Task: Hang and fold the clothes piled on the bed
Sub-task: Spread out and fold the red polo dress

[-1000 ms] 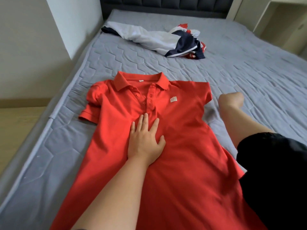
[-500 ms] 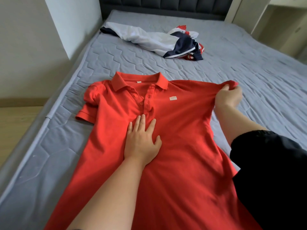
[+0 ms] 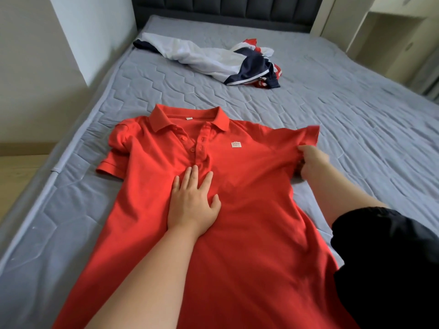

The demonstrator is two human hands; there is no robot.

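- A red polo shirt (image 3: 249, 245) is laid face up on the grey quilted bed (image 3: 344, 129). Its collar (image 3: 190, 116) is pointed toward the dark headboard (image 3: 225, 8), and its hem is cut off by the lower edge of the view.
- The left grip (image 3: 192, 205) is laid palm down on the shirt's chest, just below the button placket. Its fingers are held straight and slightly spread.
- The right grip (image 3: 311, 162) is placed at the shirt's edge on the person's right, near the armpit. Its fingers are curled round a bunch of the red cloth just below the short sleeve (image 3: 307, 135), and the fabric between the two grips is drawn into taut creases.
- The other sleeve (image 3: 111, 160) is seen rumpled on the mattress, well apart from both grips.
- A heap of clothes (image 3: 213, 60) in white, navy and red is seen farther up the bed, beyond the collar and apart from the shirt.
- The right upper arm is covered by a black sleeve (image 3: 392, 269).
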